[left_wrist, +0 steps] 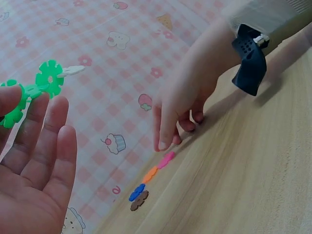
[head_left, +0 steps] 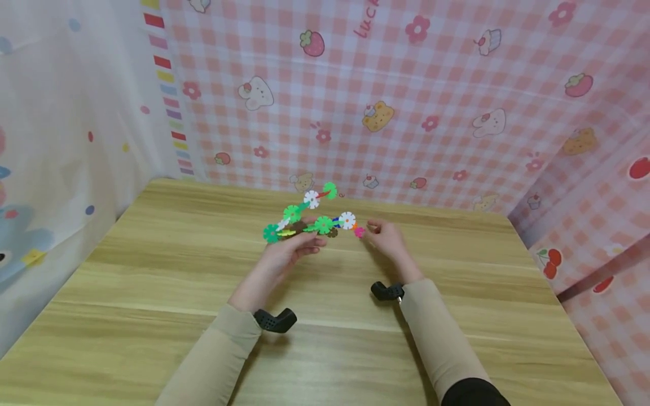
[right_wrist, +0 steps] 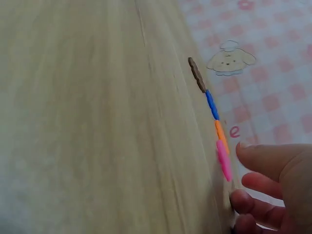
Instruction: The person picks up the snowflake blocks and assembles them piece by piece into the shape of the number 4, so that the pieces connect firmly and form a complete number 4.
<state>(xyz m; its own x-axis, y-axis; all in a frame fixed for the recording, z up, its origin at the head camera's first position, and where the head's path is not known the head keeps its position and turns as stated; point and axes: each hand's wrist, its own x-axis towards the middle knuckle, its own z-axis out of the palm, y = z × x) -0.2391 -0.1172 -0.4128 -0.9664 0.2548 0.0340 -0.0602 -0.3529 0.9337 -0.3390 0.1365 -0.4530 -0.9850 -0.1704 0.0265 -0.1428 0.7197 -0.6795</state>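
Observation:
My left hand [head_left: 289,254] holds a chain of interlocking snowflake discs [head_left: 291,213] in green, white, red and yellow, raised over the table. In the left wrist view the thumb and fingers pinch a green disc [left_wrist: 13,109]; part of the chain lies outside that view. My right hand [head_left: 388,239] hovers beside a pink snowflake disc [right_wrist: 223,160] on the table, its thumb and fingers apart with nothing between them. In a row with the pink one lie an orange disc [left_wrist: 150,174], a blue disc [left_wrist: 137,192] and a brown disc [left_wrist: 139,201].
The wooden table [head_left: 325,349] runs back to a pink checked cloth [head_left: 335,113] with printed figures. A white cloth [head_left: 76,101] hangs on the left. Each wrist carries a black camera mount [head_left: 276,321].

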